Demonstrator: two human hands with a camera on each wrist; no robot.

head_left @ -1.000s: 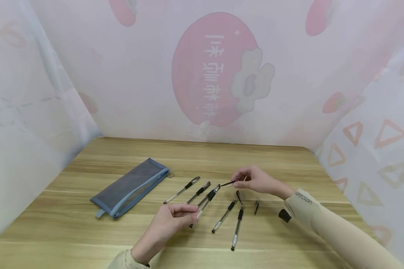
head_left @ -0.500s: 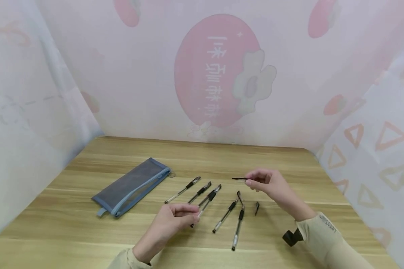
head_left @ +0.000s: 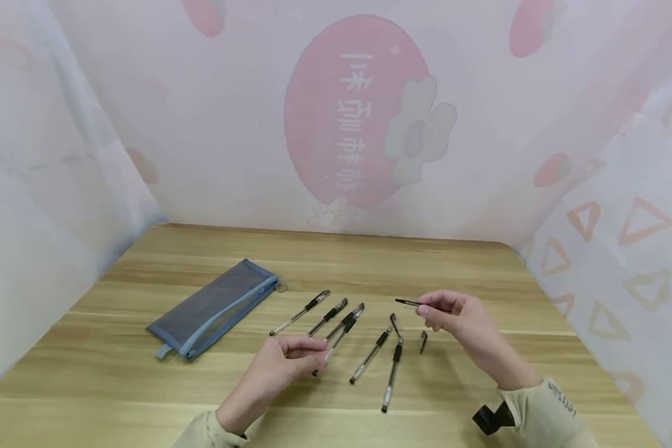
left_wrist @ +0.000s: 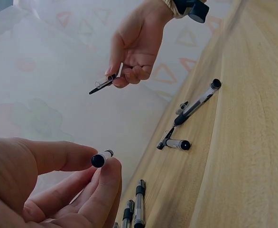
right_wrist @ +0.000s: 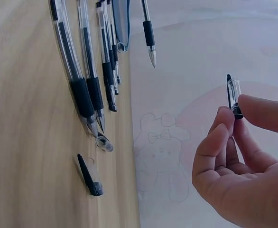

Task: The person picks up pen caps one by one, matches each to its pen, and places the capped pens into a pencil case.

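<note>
My left hand [head_left: 282,367] pinches an uncapped gel pen [right_wrist: 149,35] near its rear end, above the table. The pen has a clear barrel, black grip and bare metal tip. Off to the right, raised too, my right hand [head_left: 459,317] pinches a pen cap [right_wrist: 234,97] with a black clip between thumb and fingers. Cap and pen are apart. Below lie two uncapped pens, one pen [head_left: 369,356] left of the other pen [head_left: 392,376]. One loose cap [head_left: 423,342] lies to their right; another cap [right_wrist: 104,142] sits by their tips.
Capped pens [head_left: 300,313] lie side by side left of centre, partly behind the left hand. A blue-grey mesh zip pouch [head_left: 213,308] lies farther left. Printed cloth walls [head_left: 246,124] stand around the wooden table [head_left: 453,258].
My right hand has drawn the cap rightward, away from the tip of the held pen, then slightly nearer to me. My left hand keeps hold of the pen in nearly the same place.
</note>
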